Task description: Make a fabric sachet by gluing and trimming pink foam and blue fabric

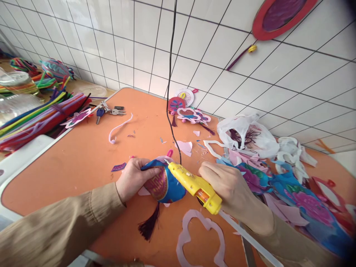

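My left hand [137,176] grips the left side of a blue fabric ornament [174,187], thumb across its front. A maroon and gold pattern covers part of that ornament, a pink loop [169,152] rises at its top, and a dark tassel [149,227] hangs below. Wrapped in my right hand [221,181] is a yellow glue gun [191,181]; its metal nozzle meets or nearly meets the ornament's upper edge. From its rear sticks a long white glue stick [250,239]. A pink cloud-shaped paper frame [182,237] lies close below the ornament.
A black cord [170,74] runs down to the glue gun. Keys [118,111] and a pale pipe cleaner [111,135] lie on the orange table [69,159]. Finished-looking ornaments [190,114] lean by the tiled wall. Fabric scraps [303,196] and a plastic bag [261,139] fill the right; pipe cleaners [52,115] lie left.
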Motion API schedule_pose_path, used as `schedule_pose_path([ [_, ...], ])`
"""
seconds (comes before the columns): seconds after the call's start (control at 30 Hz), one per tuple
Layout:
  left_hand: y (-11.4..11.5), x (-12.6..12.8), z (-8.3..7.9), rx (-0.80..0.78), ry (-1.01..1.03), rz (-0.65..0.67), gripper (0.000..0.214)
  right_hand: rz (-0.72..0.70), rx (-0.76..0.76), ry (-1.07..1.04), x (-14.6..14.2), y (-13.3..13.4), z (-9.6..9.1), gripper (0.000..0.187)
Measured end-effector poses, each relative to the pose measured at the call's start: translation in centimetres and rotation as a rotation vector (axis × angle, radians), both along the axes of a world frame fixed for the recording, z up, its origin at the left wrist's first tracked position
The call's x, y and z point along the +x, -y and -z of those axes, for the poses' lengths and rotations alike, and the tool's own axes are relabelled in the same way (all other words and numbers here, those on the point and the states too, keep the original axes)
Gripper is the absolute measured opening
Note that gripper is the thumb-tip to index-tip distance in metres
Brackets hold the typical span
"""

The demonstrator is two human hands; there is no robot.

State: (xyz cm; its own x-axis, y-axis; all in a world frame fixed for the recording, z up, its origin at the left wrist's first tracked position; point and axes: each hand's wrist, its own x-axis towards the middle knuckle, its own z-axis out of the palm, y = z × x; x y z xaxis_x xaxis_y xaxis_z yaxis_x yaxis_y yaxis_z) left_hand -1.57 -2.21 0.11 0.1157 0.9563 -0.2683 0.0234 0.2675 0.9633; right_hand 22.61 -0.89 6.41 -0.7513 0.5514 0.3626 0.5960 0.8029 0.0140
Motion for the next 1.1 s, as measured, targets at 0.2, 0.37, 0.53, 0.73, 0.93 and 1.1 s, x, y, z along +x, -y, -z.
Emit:
schedule_pose_path([
  [0.2, 0.0, 0.0, 0.3, -0.002, 0.002, 0.020, 0.031, -0.001, 0.003, 0.012, 0.5, 0.4, -0.1, 0.030],
  [0.37, 0.0, 0.0, 0.0, 0.001, 0.005, 0.016, 0.031, -0.012, -0.013, 0.023, 0.3, 0.5, 0.0, 0.029],
  [0.53, -0.1, 0.1, -0.3, 0.002, 0.021, 0.003, 0.030, -0.001, -0.011, 0.027, 0.0, 0.3, -0.1, 0.030],
  [0.73, 0.0, 0.0, 0.4, 0.013, 0.050, -0.004, 0.026, 0.008, -0.064, -0.002, 0.8, 0.4, -0.4, 0.029],
  [0.93, 0.0, -0.1, 0.3, 0.017, 0.047, -0.017, 0.026, 0.004, -0.128, -0.056, 1.1, 0.4, -1.0, 0.022],
  [1.1, 0.0, 0.0, 0.1, -0.005, 0.034, -0.006, 0.029, -0.017, -0.104, -0.205, 1.6, 0.7, -1.3, 0.008],
])
